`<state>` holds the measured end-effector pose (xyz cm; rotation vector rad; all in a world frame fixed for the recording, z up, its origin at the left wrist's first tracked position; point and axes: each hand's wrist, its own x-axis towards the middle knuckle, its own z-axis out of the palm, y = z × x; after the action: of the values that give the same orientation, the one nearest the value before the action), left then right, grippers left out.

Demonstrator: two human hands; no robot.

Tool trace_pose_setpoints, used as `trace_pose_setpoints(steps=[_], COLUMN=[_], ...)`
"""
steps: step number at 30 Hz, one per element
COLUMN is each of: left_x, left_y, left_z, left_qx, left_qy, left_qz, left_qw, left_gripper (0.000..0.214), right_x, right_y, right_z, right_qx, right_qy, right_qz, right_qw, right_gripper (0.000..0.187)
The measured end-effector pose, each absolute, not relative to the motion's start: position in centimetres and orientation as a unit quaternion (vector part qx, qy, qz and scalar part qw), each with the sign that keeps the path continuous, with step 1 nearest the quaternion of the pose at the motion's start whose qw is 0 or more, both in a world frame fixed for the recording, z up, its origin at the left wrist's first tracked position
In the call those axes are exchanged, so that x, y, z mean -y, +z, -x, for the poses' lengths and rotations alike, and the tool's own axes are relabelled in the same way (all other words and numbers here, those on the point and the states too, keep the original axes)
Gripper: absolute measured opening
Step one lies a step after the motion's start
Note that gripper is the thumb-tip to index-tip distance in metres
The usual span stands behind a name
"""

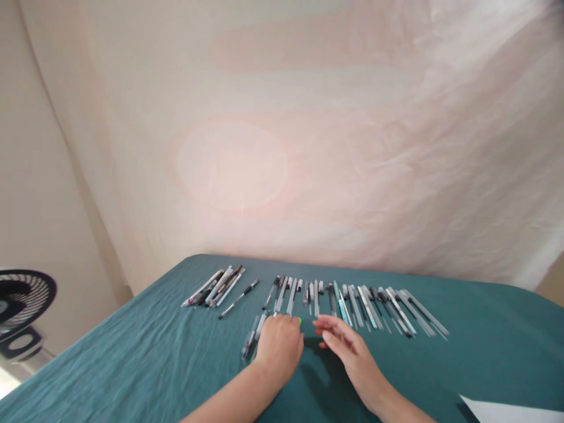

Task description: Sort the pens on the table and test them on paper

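Note:
My left hand (279,343) rests low at the near end of the pens, its back towards me and its fingers curled under. A bright green tip (300,322) peeks out beside its knuckles; whatever the fingers hold is hidden. Just left of this hand lie a few clear-barrelled pens (249,339), partly covered by it. My right hand (346,346) is held over the cloth to the right, fingers stretched and slightly bent, thumb apart, with nothing in it. Beyond both hands runs a row of pens (316,298), mostly clear, black and white, with some pale teal ones (342,306).
A bunch of pens (215,288) lies at the back left, with a single black-gripped pen (238,299) beside it. The green tablecloth (145,352) covers the table. White paper (511,409) sits at the near right. A black fan (24,305) stands off the left edge.

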<state>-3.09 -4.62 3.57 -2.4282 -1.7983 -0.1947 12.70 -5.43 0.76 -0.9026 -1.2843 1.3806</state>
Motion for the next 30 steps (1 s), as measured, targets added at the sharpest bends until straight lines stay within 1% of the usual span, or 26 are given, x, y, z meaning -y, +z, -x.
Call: trace_pose_setpoints(steps=[5,9,13,17,23,30], left_x=[3.6,1.4,-1.0,-2.3,-3.1,-3.5], left_y=[4.1,4.9,4.3,2.6,0.5,0.1], left_z=[4.3,7.1,11.0,13.6,14.7,15.4], left_qx=[0.595,0.606,0.664,0.698,0.722,0.726], left_qy=[-0.132,-0.181,-0.193,-0.191,-0.185,-0.216], left_qz=[0.791,0.771,0.717,0.683,0.661,0.649], left_qw=[0.058,0.070,0.092,0.099,0.092,0.071], left_gripper=[0.027,0.025,0.025,0.029,0.028,0.022], right_x=[5.4,5.4,5.6,5.6,5.5,5.5], right_y=[0.8,0.8,0.8,0.9,0.9,1.2], right_z=[-12.6,-12.6,-12.7,-12.6,-12.6,-12.4], right_qx=[0.530,0.526,0.531,0.535,0.532,0.518], right_qy=[0.570,0.569,0.563,0.556,0.554,0.553], right_qz=[0.379,0.387,0.388,0.390,0.398,0.403], right_qw=[0.500,0.500,0.501,0.502,0.502,0.513], right_gripper=[0.028,0.028,0.027,0.026,0.026,0.027])
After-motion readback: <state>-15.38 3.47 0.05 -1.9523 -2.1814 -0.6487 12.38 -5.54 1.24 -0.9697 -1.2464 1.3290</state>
